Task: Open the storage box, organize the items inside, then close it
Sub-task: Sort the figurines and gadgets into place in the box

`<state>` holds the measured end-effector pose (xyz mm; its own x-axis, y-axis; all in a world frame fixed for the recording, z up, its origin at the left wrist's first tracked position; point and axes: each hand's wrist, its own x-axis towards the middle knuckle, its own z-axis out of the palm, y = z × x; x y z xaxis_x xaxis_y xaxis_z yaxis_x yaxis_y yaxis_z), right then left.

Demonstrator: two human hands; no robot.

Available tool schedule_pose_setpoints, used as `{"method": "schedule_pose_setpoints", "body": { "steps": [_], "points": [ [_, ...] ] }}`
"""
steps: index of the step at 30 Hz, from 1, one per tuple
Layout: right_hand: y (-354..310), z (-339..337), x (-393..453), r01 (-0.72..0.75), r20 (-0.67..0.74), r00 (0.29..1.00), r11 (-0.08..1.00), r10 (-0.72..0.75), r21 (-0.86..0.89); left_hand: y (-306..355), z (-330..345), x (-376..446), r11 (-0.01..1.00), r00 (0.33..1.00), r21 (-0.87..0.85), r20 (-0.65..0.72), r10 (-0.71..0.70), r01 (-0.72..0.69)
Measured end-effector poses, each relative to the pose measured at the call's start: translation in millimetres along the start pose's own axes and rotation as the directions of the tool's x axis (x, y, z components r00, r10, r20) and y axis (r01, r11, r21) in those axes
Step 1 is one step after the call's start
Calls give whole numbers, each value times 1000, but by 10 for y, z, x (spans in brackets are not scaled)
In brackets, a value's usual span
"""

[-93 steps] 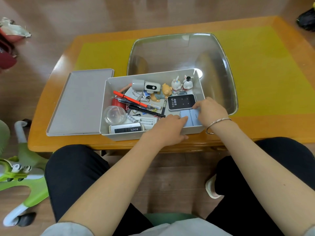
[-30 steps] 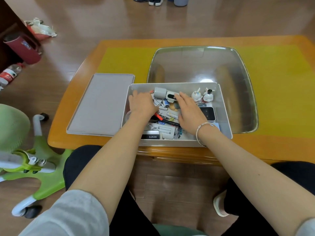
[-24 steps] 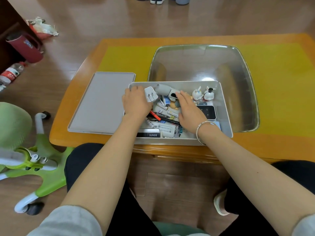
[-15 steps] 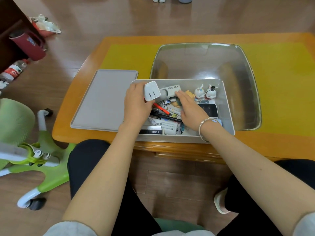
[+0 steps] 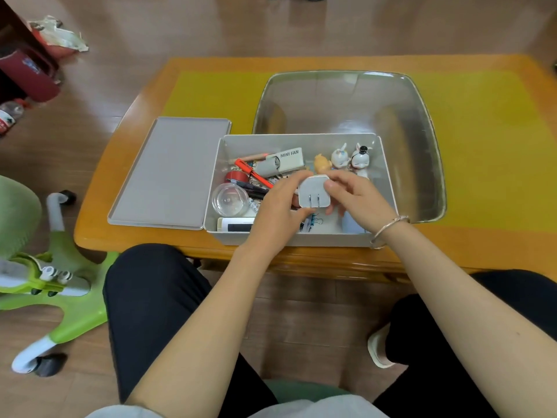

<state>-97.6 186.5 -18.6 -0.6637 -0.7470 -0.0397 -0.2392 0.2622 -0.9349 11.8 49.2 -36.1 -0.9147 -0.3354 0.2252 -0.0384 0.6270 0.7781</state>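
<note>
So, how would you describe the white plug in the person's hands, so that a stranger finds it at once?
Find the grey storage box on the orange table. Above its middle, both hands hold a white charger plug. It alone is a rounded white block with two metal prongs facing the camera.

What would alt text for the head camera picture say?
Both hands, left hand and right hand, hold a white plug adapter above an open grey storage box of small items. Its lid lies beside it on the wooden table.
</note>
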Motion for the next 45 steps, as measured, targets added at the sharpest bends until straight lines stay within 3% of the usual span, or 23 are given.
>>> {"method": "schedule_pose_setpoints", "body": {
  "steps": [4, 7, 11, 22, 28, 35, 45],
  "points": [
    [49, -15, -32, -49, 8, 999, 990, 48, 134, -8, 10, -12, 999, 1000, -37, 22, -1, 2],
    [69, 23, -35, -63, -50, 996, 961, 80, 268, 8, 0, 12, 983, 992, -129, 11, -127, 127],
    [82, 52, -50, -36, -91, 994, 969, 60, 245, 23, 10, 35, 972, 987, -177, 68, -143, 153],
    [41, 111, -37, -24, -63, 997, 939, 48, 343, 21, 34, 61, 964, 986, -207, 27, -162, 164],
    [5, 94, -53, -79, -46, 994, 939, 100, 334, 41, 43, -3, 992, 998, -115, -37, -52, 47],
    [41, 77, -27, -105, 57, 993, 990, 100, 96, 5, 52, -18, 999, 994, -36, -106, 27, -31],
    [115, 90, -47, 41, -89, 995, 995, -32, 96, 25, 0, 72, 919, 966, -295, 73, -250, 260]
  ]
}}
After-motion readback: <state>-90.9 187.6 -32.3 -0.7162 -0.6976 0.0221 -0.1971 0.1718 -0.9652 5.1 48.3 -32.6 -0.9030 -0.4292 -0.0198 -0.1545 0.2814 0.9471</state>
